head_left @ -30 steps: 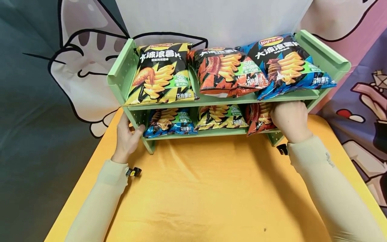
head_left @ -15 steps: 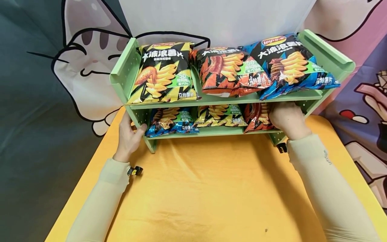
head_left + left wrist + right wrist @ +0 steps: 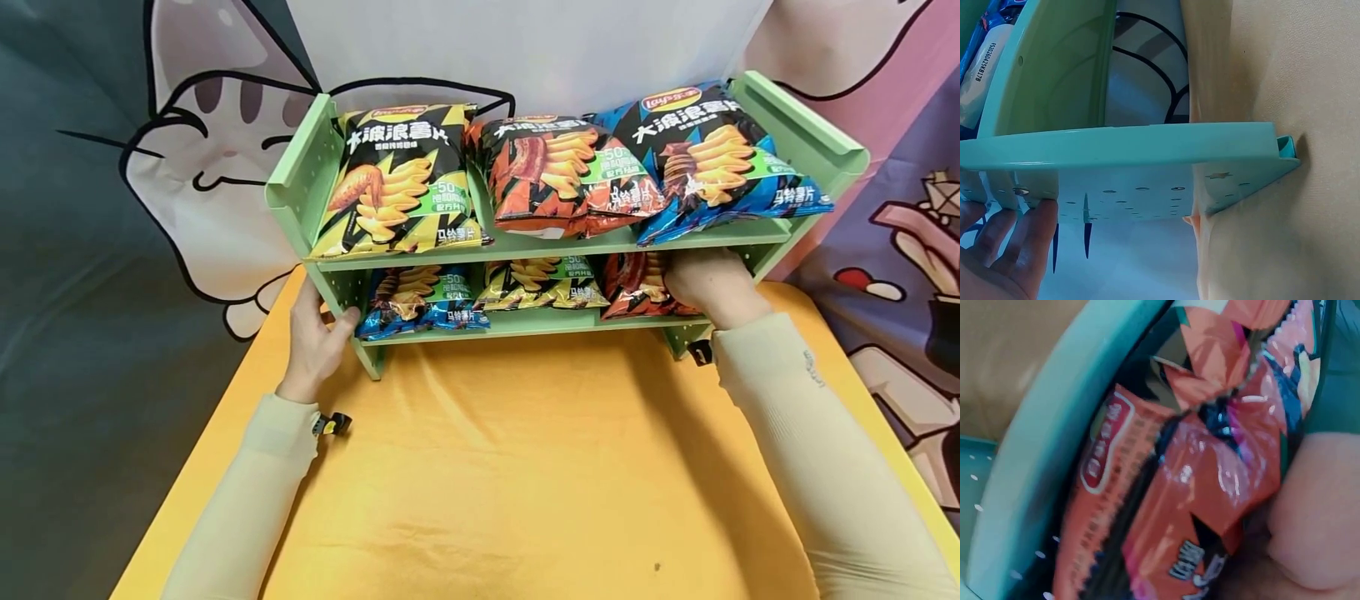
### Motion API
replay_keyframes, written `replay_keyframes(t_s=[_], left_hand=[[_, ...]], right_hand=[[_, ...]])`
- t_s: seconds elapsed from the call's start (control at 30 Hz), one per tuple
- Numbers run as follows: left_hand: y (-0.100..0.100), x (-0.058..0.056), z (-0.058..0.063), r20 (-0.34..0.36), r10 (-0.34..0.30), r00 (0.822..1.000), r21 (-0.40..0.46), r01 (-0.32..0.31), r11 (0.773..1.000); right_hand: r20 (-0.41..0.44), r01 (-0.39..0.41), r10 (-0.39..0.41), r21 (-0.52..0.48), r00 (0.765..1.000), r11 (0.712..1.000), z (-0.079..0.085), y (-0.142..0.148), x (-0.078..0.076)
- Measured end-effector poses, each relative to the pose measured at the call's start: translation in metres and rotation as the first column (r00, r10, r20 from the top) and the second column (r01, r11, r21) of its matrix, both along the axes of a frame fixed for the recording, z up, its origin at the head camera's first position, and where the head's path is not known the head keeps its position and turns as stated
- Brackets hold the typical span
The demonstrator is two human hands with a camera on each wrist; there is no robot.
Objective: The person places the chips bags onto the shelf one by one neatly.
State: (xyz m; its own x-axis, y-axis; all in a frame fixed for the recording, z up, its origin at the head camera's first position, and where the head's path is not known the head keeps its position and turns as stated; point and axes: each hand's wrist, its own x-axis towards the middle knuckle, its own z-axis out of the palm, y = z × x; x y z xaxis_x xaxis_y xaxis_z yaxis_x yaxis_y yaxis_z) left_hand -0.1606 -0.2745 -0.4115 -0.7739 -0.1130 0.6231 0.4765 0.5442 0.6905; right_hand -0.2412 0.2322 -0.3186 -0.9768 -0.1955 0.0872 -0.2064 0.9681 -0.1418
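Note:
A green two-tier shelf holds bags of chips on both levels. My left hand grips its left side panel, thumb at the front edge; in the left wrist view, fingers lie against the outer face. On the lower level, at the right end, my right hand holds a red bag of chips by its right side. Its fingertips are hidden by the bag and the upper board. The right wrist view shows the red bag close beside the hand. Left of it lie a yellow bag and a blue bag.
Yellow, red and blue bags lie along the upper level. The shelf stands on a table with a yellow cloth. Printed cartoon backdrops surround the table at the back and sides.
The red bag in my right hand has moved deeper and slightly left on the lower level. The lower yellow bag has shifted slightly back and left. My left hand stays on the side panel.

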Motion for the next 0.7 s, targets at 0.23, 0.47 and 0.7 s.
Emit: replay_keyframes(t_s=[0.23, 0.47, 0.7], left_hand=[[-0.001, 0.000, 0.000, 0.010, -0.020, 1.000, 0.008, 0.020, 1.000], [-0.006, 0.009, 0.006, 0.058, -0.043, 0.997, -0.004, 0.043, 0.999], [-0.010, 0.021, 0.004, 0.112, -0.025, 0.993, -0.067, 0.033, 0.997]], right_hand=[[-0.511, -0.193, 0.172, 0.013, 0.842, 0.981, -0.020, 0.004, 0.020], [-0.557, -0.229, 0.158, -0.059, 0.815, 0.972, -0.021, 0.001, 0.038], [-0.541, -0.247, 0.127, -0.157, 0.832, 0.956, -0.025, 0.000, 0.057]])
